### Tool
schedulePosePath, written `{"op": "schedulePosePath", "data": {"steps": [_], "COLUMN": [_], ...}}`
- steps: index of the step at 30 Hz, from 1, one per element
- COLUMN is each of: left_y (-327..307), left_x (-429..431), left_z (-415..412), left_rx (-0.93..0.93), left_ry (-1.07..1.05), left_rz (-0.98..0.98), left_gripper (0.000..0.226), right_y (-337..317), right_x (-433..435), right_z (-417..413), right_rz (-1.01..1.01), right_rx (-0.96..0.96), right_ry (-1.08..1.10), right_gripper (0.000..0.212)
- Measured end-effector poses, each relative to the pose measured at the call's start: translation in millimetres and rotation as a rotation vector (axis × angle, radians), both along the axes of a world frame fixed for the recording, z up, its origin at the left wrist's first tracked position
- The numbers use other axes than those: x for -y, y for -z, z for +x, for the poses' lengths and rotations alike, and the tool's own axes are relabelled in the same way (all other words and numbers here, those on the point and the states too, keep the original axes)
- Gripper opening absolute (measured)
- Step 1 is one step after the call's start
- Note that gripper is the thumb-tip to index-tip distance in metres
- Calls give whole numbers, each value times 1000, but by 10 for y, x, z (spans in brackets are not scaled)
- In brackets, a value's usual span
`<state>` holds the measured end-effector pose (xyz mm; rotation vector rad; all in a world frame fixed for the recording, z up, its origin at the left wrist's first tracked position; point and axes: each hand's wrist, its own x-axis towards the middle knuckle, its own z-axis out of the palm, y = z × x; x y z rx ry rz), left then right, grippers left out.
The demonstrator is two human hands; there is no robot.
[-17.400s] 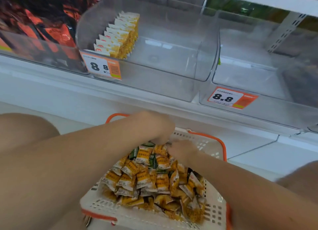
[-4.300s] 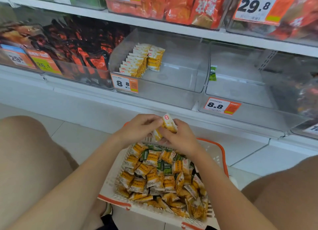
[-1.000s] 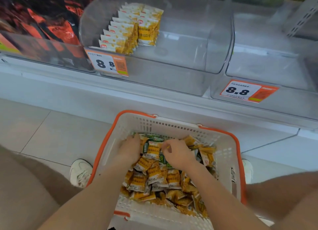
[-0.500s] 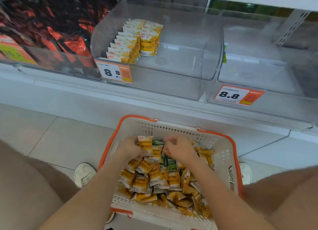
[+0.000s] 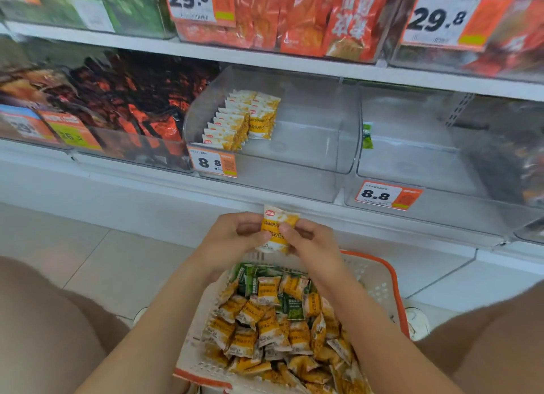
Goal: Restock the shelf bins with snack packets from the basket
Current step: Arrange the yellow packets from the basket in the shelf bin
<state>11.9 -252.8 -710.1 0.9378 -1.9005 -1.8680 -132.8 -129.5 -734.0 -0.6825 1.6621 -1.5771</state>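
Note:
A white basket with an orange rim sits on the floor between my knees, full of several yellow snack packets mixed with a few green ones. My left hand and my right hand together hold a small stack of yellow packets upright above the basket's far edge. On the lower shelf, a clear bin holds two short rows of yellow packets at its left side. The clear bin to its right contains one green packet.
Dark red and orange packets fill the bin at left. The upper shelf carries large orange bags and green bags behind 29.8 price tags. Orange 8.8 price tags hang on the clear bins' fronts. A white shelf base runs just past the basket.
Both hands rose out of the basket with yellow packets gathered between them. The view tilted up, so the upper shelf now shows.

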Motion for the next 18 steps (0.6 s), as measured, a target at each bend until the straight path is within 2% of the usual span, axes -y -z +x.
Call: {"op": "schedulePosePath", "data": {"steps": [2, 5, 8, 10, 12, 14, 16, 18], "left_y": [-65, -206, -334, -368, -367, -356, -333, -287], "left_x": [16, 45, 136, 259, 421, 586, 731, 821], "left_z": [-28, -111, -219, -268, -316, -379, -436, -449], "left_rx": [-49, -156, -214, -163, -90, -24, 66, 184], "left_ry": [-17, -57, -183, -322, -375, -329, -270, -218], "left_rz": [-32, -109, -335, -689, -1014, -1164, -1248, -1307], "left_gripper": [26, 27, 16, 11, 20, 29, 34, 39], "right_y": [-104, -294, -592, -819, -1005, -1135, -1161, -1107], "right_x": [24, 130, 271, 400, 596, 838, 1129, 1421], "right_z": [12, -23, -104, -188, -312, -464, -623, -763], "right_rz": [-14, -31, -118, -199, -238, -178, -68, 33], "right_rx": [-66, -275, -441, -509, -603, -715, -742, -758], "right_ry": [42, 67, 131, 229, 304, 324, 258, 177], "right_gripper": [19, 19, 18, 19, 18, 21, 28, 25]}}
